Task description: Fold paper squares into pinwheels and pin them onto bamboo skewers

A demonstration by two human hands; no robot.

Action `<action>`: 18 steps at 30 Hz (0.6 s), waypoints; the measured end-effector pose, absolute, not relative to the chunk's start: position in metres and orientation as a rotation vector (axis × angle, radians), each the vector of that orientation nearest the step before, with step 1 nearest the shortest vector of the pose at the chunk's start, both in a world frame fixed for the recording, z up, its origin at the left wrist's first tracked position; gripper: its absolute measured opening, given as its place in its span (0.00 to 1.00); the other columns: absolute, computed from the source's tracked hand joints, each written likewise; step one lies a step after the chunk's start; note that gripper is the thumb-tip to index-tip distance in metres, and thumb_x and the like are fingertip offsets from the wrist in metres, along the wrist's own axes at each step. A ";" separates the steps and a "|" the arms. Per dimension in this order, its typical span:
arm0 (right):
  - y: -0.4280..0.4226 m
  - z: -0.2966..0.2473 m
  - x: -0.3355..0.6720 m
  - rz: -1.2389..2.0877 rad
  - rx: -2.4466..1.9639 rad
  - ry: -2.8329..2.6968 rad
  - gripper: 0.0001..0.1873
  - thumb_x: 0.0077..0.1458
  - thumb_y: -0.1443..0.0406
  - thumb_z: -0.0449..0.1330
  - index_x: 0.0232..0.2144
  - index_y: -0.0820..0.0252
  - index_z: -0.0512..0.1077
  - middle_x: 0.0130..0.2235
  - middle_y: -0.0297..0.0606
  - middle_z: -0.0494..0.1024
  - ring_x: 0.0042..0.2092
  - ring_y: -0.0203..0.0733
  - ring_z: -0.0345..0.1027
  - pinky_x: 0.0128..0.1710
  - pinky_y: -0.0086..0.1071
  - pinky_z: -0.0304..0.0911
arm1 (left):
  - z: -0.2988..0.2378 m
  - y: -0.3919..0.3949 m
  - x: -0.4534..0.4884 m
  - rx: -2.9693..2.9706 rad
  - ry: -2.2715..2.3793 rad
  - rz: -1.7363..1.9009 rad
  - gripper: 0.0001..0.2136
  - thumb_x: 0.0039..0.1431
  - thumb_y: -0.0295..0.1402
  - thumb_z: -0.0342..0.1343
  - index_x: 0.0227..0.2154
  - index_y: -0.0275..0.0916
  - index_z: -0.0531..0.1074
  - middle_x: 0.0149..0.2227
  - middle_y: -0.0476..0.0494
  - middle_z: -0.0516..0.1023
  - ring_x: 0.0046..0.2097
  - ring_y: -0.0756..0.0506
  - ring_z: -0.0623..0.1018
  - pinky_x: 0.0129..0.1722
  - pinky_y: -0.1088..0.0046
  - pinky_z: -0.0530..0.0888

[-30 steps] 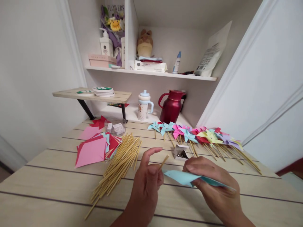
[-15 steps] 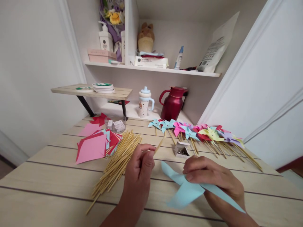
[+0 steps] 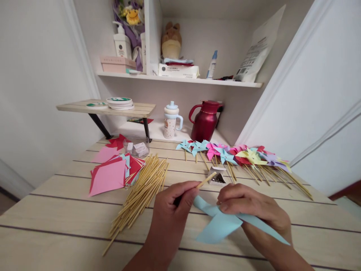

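My left hand is closed around a thin wooden stick, whose tip pokes out past the thumb, up and to the right. Just right of it, my right hand pinches the middle of a light-blue paper pinwheel, its blades spread out below the fingers. The stick's tip and the pinwheel are apart. Beyond the hands stands a small open box of tiny metal pieces. A loose pile of wooden sticks lies to the left of my left hand.
Finished pinwheels on sticks lie in a row at the back right. Coloured paper squares and a clear container are at the left. Behind stand a cup, a red jug and a small raised shelf.
My left hand has moved right, toward the pinwheel, and the stick has tilted over to the right. My right hand keeps its pinch on the pinwheel, almost in place.
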State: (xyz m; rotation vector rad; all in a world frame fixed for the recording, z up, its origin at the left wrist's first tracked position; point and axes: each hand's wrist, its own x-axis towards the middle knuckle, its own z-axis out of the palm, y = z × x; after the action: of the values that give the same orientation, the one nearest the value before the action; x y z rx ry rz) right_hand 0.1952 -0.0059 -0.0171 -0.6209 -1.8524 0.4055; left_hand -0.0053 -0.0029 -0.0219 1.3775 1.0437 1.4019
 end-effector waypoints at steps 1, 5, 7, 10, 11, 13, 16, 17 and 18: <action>-0.006 -0.016 0.195 0.392 -0.612 -1.858 0.12 0.57 0.69 0.62 0.39 0.47 0.82 0.33 0.41 0.81 0.33 0.45 0.76 0.31 0.35 0.72 | -0.022 -0.003 -0.004 1.384 1.041 1.390 0.07 0.57 0.37 0.61 0.35 0.47 0.84 0.34 0.47 0.84 0.33 0.47 0.78 0.34 0.74 0.72; -0.006 -0.016 0.195 0.367 -0.611 -1.874 0.13 0.58 0.69 0.61 0.41 0.47 0.81 0.34 0.41 0.81 0.34 0.45 0.76 0.32 0.36 0.72 | -0.023 -0.003 0.000 1.422 1.019 1.323 0.06 0.55 0.34 0.62 0.34 0.46 0.84 0.33 0.45 0.84 0.34 0.46 0.78 0.34 0.74 0.73; -0.006 -0.016 0.195 0.337 -0.614 -1.861 0.12 0.58 0.68 0.61 0.40 0.46 0.81 0.34 0.41 0.81 0.34 0.45 0.76 0.32 0.36 0.72 | -0.024 -0.004 0.002 1.450 0.993 1.301 0.07 0.56 0.33 0.62 0.35 0.46 0.84 0.34 0.45 0.84 0.35 0.45 0.79 0.36 0.73 0.73; -0.006 -0.017 0.193 0.281 -0.609 -1.833 0.10 0.58 0.66 0.63 0.39 0.46 0.82 0.33 0.39 0.81 0.33 0.43 0.76 0.33 0.35 0.72 | -0.026 -0.005 0.003 1.517 0.964 1.295 0.07 0.58 0.34 0.61 0.36 0.48 0.84 0.34 0.44 0.84 0.37 0.44 0.80 0.37 0.72 0.73; -0.006 -0.017 0.193 0.266 -0.605 -1.828 0.10 0.57 0.65 0.63 0.39 0.46 0.82 0.33 0.39 0.81 0.34 0.43 0.75 0.33 0.35 0.72 | -0.027 -0.006 0.003 1.541 0.960 1.296 0.08 0.59 0.35 0.60 0.36 0.48 0.84 0.34 0.44 0.84 0.36 0.44 0.80 0.37 0.72 0.73; -0.006 -0.017 0.193 0.246 -0.616 -1.811 0.10 0.56 0.66 0.65 0.39 0.47 0.82 0.33 0.38 0.81 0.35 0.44 0.76 0.35 0.36 0.72 | -0.029 -0.007 0.002 1.581 0.957 1.294 0.08 0.60 0.37 0.60 0.37 0.49 0.84 0.33 0.44 0.84 0.35 0.44 0.79 0.36 0.72 0.72; -0.007 -0.018 0.196 0.214 -0.649 -1.812 0.11 0.54 0.69 0.65 0.39 0.49 0.81 0.35 0.39 0.82 0.37 0.46 0.76 0.38 0.39 0.72 | -0.030 -0.007 0.002 1.627 0.958 1.299 0.09 0.60 0.38 0.59 0.38 0.48 0.84 0.31 0.45 0.83 0.33 0.46 0.78 0.33 0.74 0.71; -0.006 -0.019 0.197 0.205 -0.647 -1.819 0.12 0.54 0.70 0.65 0.39 0.50 0.80 0.35 0.39 0.82 0.38 0.47 0.76 0.39 0.40 0.72 | -0.030 -0.008 0.002 1.650 0.955 1.304 0.09 0.60 0.38 0.59 0.38 0.48 0.84 0.31 0.45 0.83 0.32 0.46 0.78 0.33 0.74 0.71; -0.006 -0.020 0.198 0.199 -0.639 -1.827 0.12 0.54 0.70 0.64 0.40 0.51 0.79 0.35 0.39 0.82 0.38 0.47 0.76 0.40 0.40 0.72 | -0.030 -0.008 0.002 1.677 0.950 1.309 0.09 0.61 0.38 0.59 0.38 0.47 0.84 0.30 0.46 0.82 0.31 0.47 0.78 0.32 0.75 0.71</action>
State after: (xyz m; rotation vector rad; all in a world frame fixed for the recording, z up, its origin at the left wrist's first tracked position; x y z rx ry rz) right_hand 0.1982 -0.0062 -0.0198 -0.6388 -1.8268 0.1995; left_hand 0.0017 -0.0078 -0.0298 1.6766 0.9505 1.3094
